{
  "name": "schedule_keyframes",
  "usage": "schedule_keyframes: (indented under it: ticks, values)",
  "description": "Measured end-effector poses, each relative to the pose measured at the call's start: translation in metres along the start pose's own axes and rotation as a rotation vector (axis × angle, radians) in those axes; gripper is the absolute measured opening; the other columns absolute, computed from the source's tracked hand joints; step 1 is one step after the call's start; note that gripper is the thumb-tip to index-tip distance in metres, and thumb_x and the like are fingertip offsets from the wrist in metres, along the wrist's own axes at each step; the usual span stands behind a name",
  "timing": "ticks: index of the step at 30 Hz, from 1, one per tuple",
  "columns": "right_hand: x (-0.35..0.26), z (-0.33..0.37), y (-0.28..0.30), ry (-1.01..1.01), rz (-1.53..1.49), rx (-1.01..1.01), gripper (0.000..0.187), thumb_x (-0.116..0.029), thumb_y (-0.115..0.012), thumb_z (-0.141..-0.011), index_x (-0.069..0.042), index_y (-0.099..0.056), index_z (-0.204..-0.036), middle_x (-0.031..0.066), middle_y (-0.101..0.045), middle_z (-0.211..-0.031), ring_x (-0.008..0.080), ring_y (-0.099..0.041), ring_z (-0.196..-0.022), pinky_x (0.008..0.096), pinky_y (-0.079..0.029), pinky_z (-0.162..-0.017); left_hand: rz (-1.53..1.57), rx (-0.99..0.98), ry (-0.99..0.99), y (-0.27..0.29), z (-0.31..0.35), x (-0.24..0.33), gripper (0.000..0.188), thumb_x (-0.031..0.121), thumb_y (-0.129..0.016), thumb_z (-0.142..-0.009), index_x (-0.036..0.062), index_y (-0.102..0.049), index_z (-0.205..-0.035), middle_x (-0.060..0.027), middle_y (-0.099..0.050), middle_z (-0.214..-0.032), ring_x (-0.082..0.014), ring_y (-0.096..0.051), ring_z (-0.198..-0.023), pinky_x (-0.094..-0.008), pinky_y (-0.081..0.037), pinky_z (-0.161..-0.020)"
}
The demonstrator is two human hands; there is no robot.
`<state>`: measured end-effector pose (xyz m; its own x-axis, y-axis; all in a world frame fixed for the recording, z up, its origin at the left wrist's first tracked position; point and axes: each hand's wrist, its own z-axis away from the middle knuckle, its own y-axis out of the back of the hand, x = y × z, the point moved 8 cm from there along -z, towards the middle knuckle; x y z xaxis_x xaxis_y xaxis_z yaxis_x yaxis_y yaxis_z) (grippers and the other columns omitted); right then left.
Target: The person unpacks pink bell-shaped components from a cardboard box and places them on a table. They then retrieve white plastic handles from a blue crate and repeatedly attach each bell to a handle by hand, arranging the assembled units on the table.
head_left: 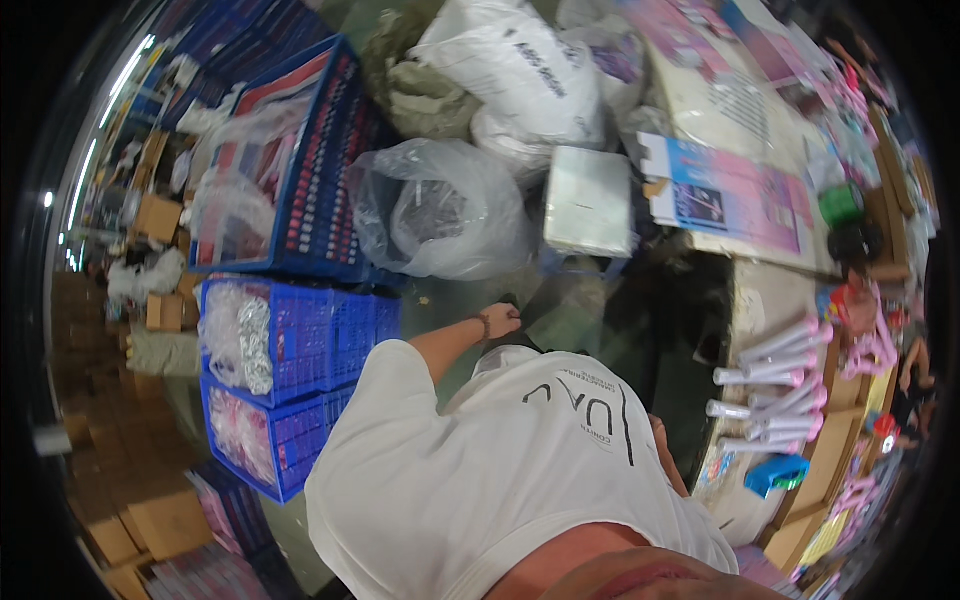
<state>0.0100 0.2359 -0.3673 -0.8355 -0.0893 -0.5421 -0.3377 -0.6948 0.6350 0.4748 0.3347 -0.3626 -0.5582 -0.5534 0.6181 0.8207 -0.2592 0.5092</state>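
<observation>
Stacked blue crates (pixel 300 340) stand at the person's left, a clear plastic bag (pixel 440 215) slumped open just beyond them — within arm's reach. The left hand (pixel 500 320) stretches down toward the floor below that bag, fingers curled; whether they grip anything I cannot tell. The right hand stays hidden.

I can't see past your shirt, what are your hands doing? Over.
Left hand reaching down beside clear plastic bag, grip unclear. Right hand hidden. Blue plastic crates alongside.
</observation>
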Motion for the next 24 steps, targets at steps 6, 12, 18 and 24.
schedule_keyframes:
  ticks: [6, 12, 18, 24]
  values:
    - [-0.075, -0.032, -0.006, -0.058, 0.159, -0.114, 0.022, -0.024, -0.056, -0.079, -0.006, -0.070, -0.082, 0.0155, -0.068, -0.075, 0.0270, -0.068, -0.066, 0.0372, -0.054, -0.064, 0.321, 0.236, 0.012, 0.037, 0.051, -0.070, 0.042, 0.031, -0.058, -0.080, 0.0001, -0.062, -0.108, -0.0181, -0.065, -0.105, -0.0330, -0.061, -0.099, -0.0380, -0.048, -0.088]
    - [-0.227, -0.083, -0.065, 0.304, 0.205, -0.125, 0.023, -0.020, -0.055, -0.083, -0.002, -0.068, -0.087, 0.0162, -0.068, -0.080, 0.0305, -0.067, -0.077, 0.0375, -0.051, -0.069, 0.417, 0.269, 0.190, 0.094, 0.113, -0.173, 0.042, 0.031, -0.059, -0.079, 0.0017, -0.063, -0.109, -0.0175, -0.065, -0.103, -0.0321, -0.062, -0.097, -0.0391, -0.048, -0.086]
    - [-0.321, -0.170, -0.098, 0.257, 0.204, -0.249, 0.028, -0.023, -0.054, -0.087, 0.003, -0.066, -0.090, 0.0156, -0.067, -0.075, 0.0247, -0.065, -0.068, 0.0361, -0.050, -0.067, 0.479, 0.495, 0.272, 0.152, 0.150, -0.222, 0.046, 0.033, -0.059, -0.081, 0.0020, -0.060, -0.114, -0.0189, -0.065, -0.105, -0.0320, -0.062, -0.098, -0.0394, -0.048, -0.087]
    - [-0.449, -0.298, -0.094, 0.528, 0.277, -0.273, 0.029, -0.025, -0.053, -0.089, 0.001, -0.065, -0.089, 0.0119, -0.064, -0.066, 0.0228, -0.063, -0.061, 0.0368, -0.048, -0.059, 0.644, 0.610, 0.312, 0.186, 0.155, -0.217, 0.043, 0.031, -0.060, -0.084, 0.0017, -0.059, -0.115, -0.0173, -0.065, -0.107, -0.0301, -0.062, -0.100, -0.0377, -0.048, -0.088]
